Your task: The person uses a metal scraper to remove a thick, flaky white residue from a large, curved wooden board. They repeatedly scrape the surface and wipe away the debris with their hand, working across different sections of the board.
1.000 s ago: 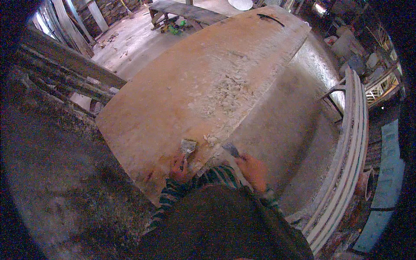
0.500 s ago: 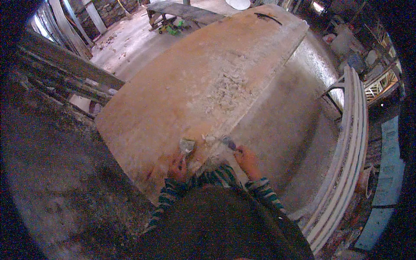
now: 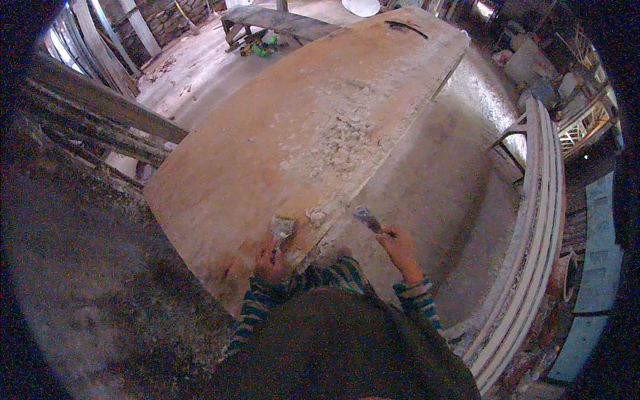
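My left hand (image 3: 269, 257) is closed round the handle of a wide putty knife (image 3: 284, 227), its blade smeared with pale material, low over the near end of the tabletop. In my right hand (image 3: 400, 252) is a second, narrower putty knife (image 3: 366, 217), held past the table's right edge over the floor. A small clump of pale, crumbly material (image 3: 316, 215) sits on the tabletop (image 3: 230, 150) between the two blades. Farther up the board, a larger spread of broken pale lumps (image 3: 343, 141) lies along the right side.
Long pale boards (image 3: 543, 193) curve along the right. A low bench (image 3: 287, 21) stands beyond the table, with a green-and-dark object (image 3: 260, 47) beside it. Dark timber beams (image 3: 107, 100) are stacked at the left. A dark slot (image 3: 407, 28) marks the table's far end.
My right hand has moved right with its putty knife, away from the clump and off the table's edge. My left hand has shifted only slightly left.
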`<action>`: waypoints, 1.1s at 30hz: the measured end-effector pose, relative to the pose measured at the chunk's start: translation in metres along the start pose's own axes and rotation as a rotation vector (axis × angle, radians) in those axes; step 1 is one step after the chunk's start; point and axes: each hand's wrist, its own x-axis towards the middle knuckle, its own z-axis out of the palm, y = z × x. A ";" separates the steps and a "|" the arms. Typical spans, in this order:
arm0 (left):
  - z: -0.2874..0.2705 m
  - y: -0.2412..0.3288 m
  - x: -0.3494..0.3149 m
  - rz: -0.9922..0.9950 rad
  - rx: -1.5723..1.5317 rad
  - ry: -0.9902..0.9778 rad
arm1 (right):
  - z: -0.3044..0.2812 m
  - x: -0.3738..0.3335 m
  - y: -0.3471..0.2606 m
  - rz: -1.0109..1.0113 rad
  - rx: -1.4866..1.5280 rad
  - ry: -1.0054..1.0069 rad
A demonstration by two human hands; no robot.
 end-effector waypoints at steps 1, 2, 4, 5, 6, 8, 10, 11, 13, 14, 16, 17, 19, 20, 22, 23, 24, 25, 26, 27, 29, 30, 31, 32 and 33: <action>0.005 -0.008 0.000 0.034 0.036 -0.002 | -0.015 -0.006 -0.007 0.061 0.023 -0.012; 0.006 -0.016 -0.002 0.064 0.077 -0.003 | -0.018 -0.008 -0.006 0.073 0.003 -0.003; 0.008 -0.019 -0.003 0.107 0.117 0.013 | -0.016 -0.009 0.006 0.052 -0.084 0.049; 0.006 -0.013 -0.001 0.120 0.116 0.033 | -0.014 -0.008 0.010 0.019 -0.151 0.089; 0.003 -0.006 0.000 0.131 0.116 0.055 | -0.010 -0.007 0.010 0.024 -0.156 0.049; 0.002 0.004 0.001 0.015 0.012 0.032 | -0.001 -0.003 0.002 0.024 -0.164 -0.035; 0.001 0.009 0.002 -0.028 -0.023 0.025 | 0.008 0.004 -0.002 -0.063 -0.145 -0.047; 0.002 0.009 0.001 -0.013 -0.008 0.028 | 0.010 0.008 -0.001 -0.108 -0.139 -0.055; 0.003 0.016 0.002 -0.100 -0.037 -0.033 | 0.012 0.022 0.010 -0.146 -0.115 -0.065; -0.005 0.029 0.003 -0.208 -0.077 -0.095 | 0.011 0.030 0.014 -0.166 -0.102 -0.076; -0.013 0.044 0.005 -0.271 -0.149 -0.128 | 0.004 0.047 0.019 -0.127 -0.146 -0.086; -0.017 0.045 0.005 -0.226 -0.178 -0.099 | 0.000 0.057 0.021 -0.110 -0.167 -0.092; -0.012 0.043 0.004 -0.188 -0.189 -0.027 | -0.018 0.080 0.013 -0.144 -0.127 -0.164; -0.005 0.042 -0.001 -0.198 -0.171 0.001 | -0.027 0.090 0.011 -0.151 -0.106 -0.203; 0.009 0.045 -0.005 -0.249 -0.134 0.052 | -0.035 0.117 0.022 -0.160 -0.160 -0.257; 0.015 0.051 -0.006 -0.291 -0.115 0.076 | -0.038 0.131 0.030 -0.165 -0.187 -0.285; 0.022 0.057 -0.006 -0.333 -0.096 0.099 | -0.042 0.143 0.037 -0.195 -0.203 -0.269; 0.029 0.059 -0.009 -0.352 -0.098 0.144 | -0.044 0.156 0.044 -0.229 -0.213 -0.260; 0.036 0.059 -0.011 -0.371 -0.102 0.190 | -0.048 0.169 0.046 -0.263 -0.223 -0.248; 0.045 0.061 -0.014 -0.388 -0.105 0.235 | -0.055 0.181 0.047 -0.298 -0.250 -0.259; 0.051 0.080 -0.014 -0.538 -0.093 0.273 | -0.070 0.191 0.039 -0.360 -0.296 -0.293; 0.053 0.090 -0.015 -0.611 -0.087 0.293 | -0.076 0.196 0.039 -0.380 -0.314 -0.355; 0.062 0.094 -0.016 -0.616 -0.113 0.342 | -0.083 0.201 0.037 -0.401 -0.337 -0.407; 0.069 0.096 -0.017 -0.619 -0.138 0.390 | -0.091 0.205 0.036 -0.421 -0.361 -0.460; 0.074 0.104 -0.017 -0.624 -0.161 0.440 | -0.098 0.206 0.032 -0.422 -0.385 -0.490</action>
